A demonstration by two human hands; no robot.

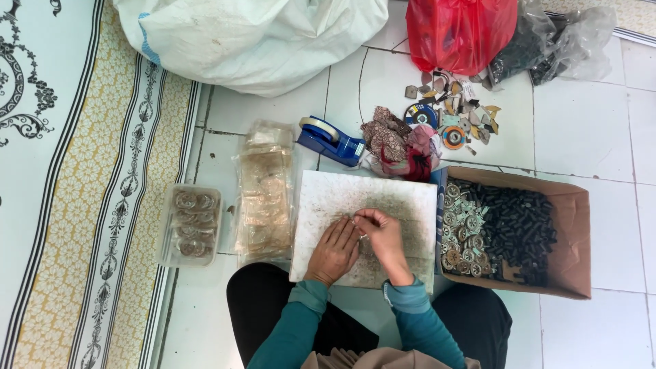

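Note:
A white, speckled board lies on the tiled floor in front of my knees. My left hand rests flat on it, fingers stretched toward the middle. My right hand is curled beside it, its fingertips pinched together on a small part that is too tiny to make out. The two hands touch at the fingertips. To the right an open cardboard box holds small black cylinders and several round metal pieces.
A blue tape dispenser and a patterned cloth bundle lie behind the board. Stacked clear packets and a clear tray of round parts sit left. White sack, red bag, scattered scraps, patterned mat.

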